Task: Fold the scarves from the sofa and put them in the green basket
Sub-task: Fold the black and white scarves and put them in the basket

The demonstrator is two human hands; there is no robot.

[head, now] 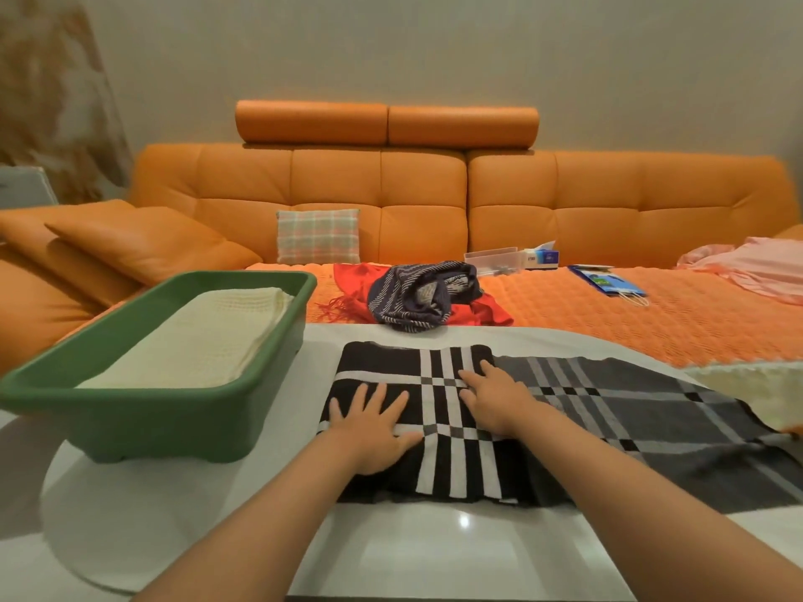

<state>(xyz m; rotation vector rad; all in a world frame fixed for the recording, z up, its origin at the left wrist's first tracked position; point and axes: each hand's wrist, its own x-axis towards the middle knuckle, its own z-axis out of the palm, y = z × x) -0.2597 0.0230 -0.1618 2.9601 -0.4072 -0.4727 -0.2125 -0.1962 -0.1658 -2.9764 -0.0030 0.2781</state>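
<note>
A black, white and grey checked scarf [565,410] lies across the white table [434,553], its left part folded double. Both hands press flat on that fold, fingers spread: the left hand [373,427] near its left edge, the right hand [495,397] just beside it. The green basket [143,419], holding a folded cream scarf [195,336], stands to the left. On the orange sofa [608,219] behind, a striped navy scarf [421,295] rests on a red scarf [491,312].

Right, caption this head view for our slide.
Left hand and right hand press a plaid scarf flat beside the green basket.
</note>
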